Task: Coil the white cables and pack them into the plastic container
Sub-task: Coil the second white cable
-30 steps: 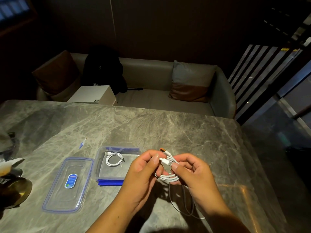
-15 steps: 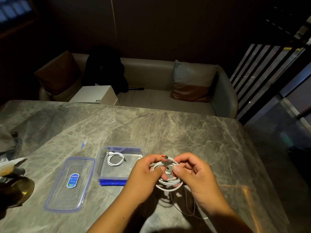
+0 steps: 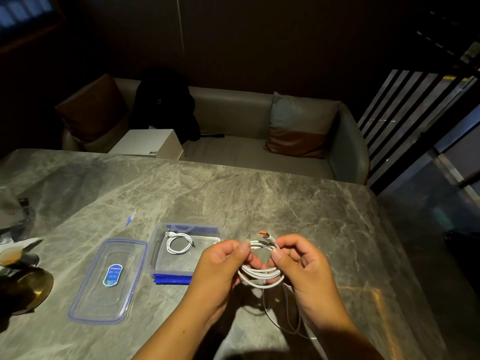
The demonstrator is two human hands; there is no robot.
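Two bare hands pinching a coiled white cable above a grey marble table.

Left hand (image 3: 220, 268) and right hand (image 3: 301, 266) close together, each with thumb and fingers clamped on opposite sides of the looped white charging cable with an orange-tipped plug (image 3: 261, 271); plug stands up at the top of the coil, between the two thumbs; coil held clear of the veined grey marble tabletop (image 3: 259, 198). A thin dark wire (image 3: 283, 323) lies on the table beneath the hands. Just left of the left hand: open clear rectangular plastic container with blue clips (image 3: 181, 249), holding a smaller coiled white cable (image 3: 179, 244). Beside it, further left, its clear blue-rimmed lid with an oval blue label (image 3: 109, 280), flat on the table. At the far left edge, a round brass-coloured dish (image 3: 31, 288).
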